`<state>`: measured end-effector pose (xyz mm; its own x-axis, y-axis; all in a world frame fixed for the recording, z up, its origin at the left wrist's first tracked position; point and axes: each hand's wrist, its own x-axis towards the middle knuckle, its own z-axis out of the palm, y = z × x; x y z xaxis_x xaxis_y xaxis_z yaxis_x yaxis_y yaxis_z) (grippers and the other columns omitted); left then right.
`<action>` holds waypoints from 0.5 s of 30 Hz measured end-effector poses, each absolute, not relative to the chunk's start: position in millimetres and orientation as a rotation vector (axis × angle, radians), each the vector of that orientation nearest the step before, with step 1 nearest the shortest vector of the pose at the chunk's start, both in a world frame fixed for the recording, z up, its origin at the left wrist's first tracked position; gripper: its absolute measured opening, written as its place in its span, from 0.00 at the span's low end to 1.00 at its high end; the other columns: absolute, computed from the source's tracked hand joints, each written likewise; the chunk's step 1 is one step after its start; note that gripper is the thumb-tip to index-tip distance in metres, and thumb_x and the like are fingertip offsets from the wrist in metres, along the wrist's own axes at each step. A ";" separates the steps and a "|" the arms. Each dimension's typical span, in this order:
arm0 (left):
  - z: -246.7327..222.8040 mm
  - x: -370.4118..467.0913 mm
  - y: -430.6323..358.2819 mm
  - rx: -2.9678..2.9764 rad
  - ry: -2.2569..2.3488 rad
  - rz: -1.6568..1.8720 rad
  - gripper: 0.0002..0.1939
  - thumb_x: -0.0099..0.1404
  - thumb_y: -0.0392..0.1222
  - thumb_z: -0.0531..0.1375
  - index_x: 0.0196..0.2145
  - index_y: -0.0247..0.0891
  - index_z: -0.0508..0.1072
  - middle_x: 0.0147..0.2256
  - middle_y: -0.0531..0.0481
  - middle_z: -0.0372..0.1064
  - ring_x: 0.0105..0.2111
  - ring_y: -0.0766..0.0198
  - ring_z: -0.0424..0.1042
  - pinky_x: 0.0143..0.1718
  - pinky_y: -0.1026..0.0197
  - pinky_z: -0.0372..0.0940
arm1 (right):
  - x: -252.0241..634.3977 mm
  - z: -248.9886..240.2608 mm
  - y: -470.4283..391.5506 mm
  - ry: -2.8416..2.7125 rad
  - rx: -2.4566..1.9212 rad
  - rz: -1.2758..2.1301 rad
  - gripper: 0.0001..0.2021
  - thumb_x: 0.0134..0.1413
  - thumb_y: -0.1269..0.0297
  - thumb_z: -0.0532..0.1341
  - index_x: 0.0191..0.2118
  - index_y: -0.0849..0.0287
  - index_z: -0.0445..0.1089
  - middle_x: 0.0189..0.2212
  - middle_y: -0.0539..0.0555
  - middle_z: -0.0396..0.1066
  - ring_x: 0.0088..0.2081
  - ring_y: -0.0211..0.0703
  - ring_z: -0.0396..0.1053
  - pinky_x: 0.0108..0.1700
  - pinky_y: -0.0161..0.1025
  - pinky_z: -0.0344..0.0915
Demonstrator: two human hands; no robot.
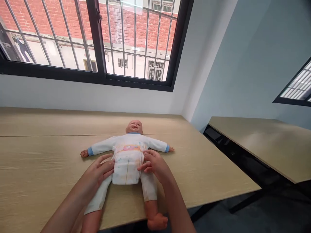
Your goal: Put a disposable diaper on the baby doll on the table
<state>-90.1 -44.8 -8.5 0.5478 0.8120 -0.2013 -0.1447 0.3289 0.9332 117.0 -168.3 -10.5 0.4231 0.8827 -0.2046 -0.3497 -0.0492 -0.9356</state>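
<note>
A baby doll (134, 127) lies on its back on the wooden table, arms stretched out to both sides. It wears a white top and white trousers, with blue trim at the collar and cuffs. Over the trousers sits a white diaper (127, 165), fastened at the waist by a pink and yellow patterned front strip (132, 148). My left hand (100, 170) is at the diaper's left side, its fingers curled against the edge. On the opposite side, the bent fingers of my right hand (154, 165) grip the diaper's edge near the waist. The doll's bare feet point toward me; its left-side foot is cut off by the frame.
The pale wooden table (48, 181) ends at a near edge just under the doll's legs. A second table (262, 139) stands to the right across a gap. Behind is a white wall with a barred, black-framed window (102, 77).
</note>
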 end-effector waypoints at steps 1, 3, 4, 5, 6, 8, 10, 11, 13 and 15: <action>-9.6 -94.0 -44.1 1.063 0.789 0.690 0.28 0.56 0.40 0.71 0.54 0.37 0.70 0.45 0.41 0.79 0.47 0.53 0.79 0.49 0.55 0.74 | 117.3 -10.6 -173.9 -0.541 -1.286 1.042 0.17 0.57 0.57 0.65 0.47 0.60 0.67 0.37 0.56 0.75 0.26 0.42 0.78 0.22 0.30 0.64; -11.8 -98.9 -42.6 1.077 0.822 0.633 0.32 0.55 0.42 0.73 0.56 0.39 0.69 0.45 0.41 0.79 0.49 0.53 0.78 0.51 0.55 0.73 | 116.9 -10.7 -185.2 -0.522 -1.327 0.991 0.18 0.55 0.56 0.67 0.47 0.59 0.67 0.39 0.57 0.76 0.26 0.42 0.78 0.24 0.33 0.68; -13.0 -99.6 -42.0 1.088 0.816 0.605 0.34 0.54 0.43 0.73 0.57 0.39 0.68 0.46 0.41 0.79 0.50 0.53 0.78 0.52 0.55 0.73 | 115.8 -10.7 -189.8 -0.529 -1.323 0.997 0.19 0.54 0.56 0.68 0.48 0.58 0.66 0.40 0.57 0.77 0.26 0.43 0.78 0.25 0.35 0.69; -14.2 -98.9 -41.7 1.102 0.797 0.582 0.35 0.54 0.43 0.73 0.57 0.39 0.68 0.47 0.41 0.79 0.50 0.52 0.77 0.52 0.54 0.72 | 113.9 -10.6 -193.0 -0.549 -1.313 1.019 0.20 0.53 0.55 0.69 0.48 0.58 0.66 0.40 0.57 0.77 0.27 0.43 0.78 0.26 0.36 0.70; -15.5 -97.3 -41.7 1.117 0.771 0.568 0.36 0.53 0.44 0.73 0.58 0.39 0.68 0.47 0.41 0.79 0.51 0.52 0.77 0.52 0.54 0.72 | 111.5 -10.5 -194.8 -0.578 -1.298 1.050 0.22 0.52 0.55 0.69 0.49 0.58 0.66 0.39 0.56 0.77 0.28 0.44 0.79 0.27 0.36 0.71; -18.3 -92.4 -42.4 1.135 0.731 0.563 0.37 0.54 0.46 0.73 0.58 0.39 0.68 0.48 0.41 0.78 0.51 0.52 0.76 0.52 0.55 0.71 | 105.8 -10.6 -193.7 -0.627 -1.259 1.111 0.25 0.51 0.55 0.70 0.51 0.59 0.65 0.38 0.55 0.76 0.30 0.45 0.80 0.29 0.36 0.72; -20.8 -87.8 -43.5 1.120 0.712 0.575 0.37 0.54 0.46 0.73 0.59 0.39 0.68 0.49 0.41 0.78 0.52 0.53 0.76 0.51 0.58 0.71 | 100.9 -11.4 -187.9 -0.653 -1.204 1.160 0.28 0.50 0.54 0.70 0.53 0.59 0.64 0.36 0.52 0.74 0.30 0.44 0.80 0.28 0.34 0.70; -21.7 -86.3 -43.8 1.099 0.701 0.580 0.37 0.54 0.45 0.73 0.59 0.39 0.67 0.49 0.42 0.78 0.52 0.54 0.76 0.51 0.59 0.71 | 99.3 -12.1 -184.1 -0.662 -1.171 1.181 0.29 0.49 0.54 0.70 0.53 0.60 0.64 0.34 0.51 0.73 0.30 0.44 0.80 0.27 0.32 0.69; -22.5 -85.0 -43.9 1.044 0.664 0.588 0.35 0.55 0.42 0.73 0.58 0.39 0.68 0.49 0.41 0.78 0.52 0.54 0.76 0.51 0.59 0.71 | 98.1 -13.7 -176.2 -0.683 -1.107 1.228 0.30 0.49 0.54 0.71 0.54 0.60 0.64 0.32 0.49 0.71 0.30 0.42 0.80 0.25 0.29 0.65; -22.1 -85.9 -43.3 0.984 0.626 0.595 0.33 0.55 0.39 0.73 0.57 0.37 0.69 0.49 0.39 0.78 0.52 0.53 0.77 0.50 0.59 0.72 | 98.9 -14.5 -170.4 -0.692 -1.071 1.267 0.30 0.49 0.53 0.70 0.54 0.60 0.64 0.30 0.47 0.70 0.29 0.41 0.79 0.23 0.28 0.63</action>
<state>-85.9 -43.3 -22.1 0.6776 0.7053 -0.2084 -0.1724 0.4278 0.8873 98.9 -170.4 -14.5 0.2099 0.9677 -0.1394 -0.4059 -0.0435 -0.9129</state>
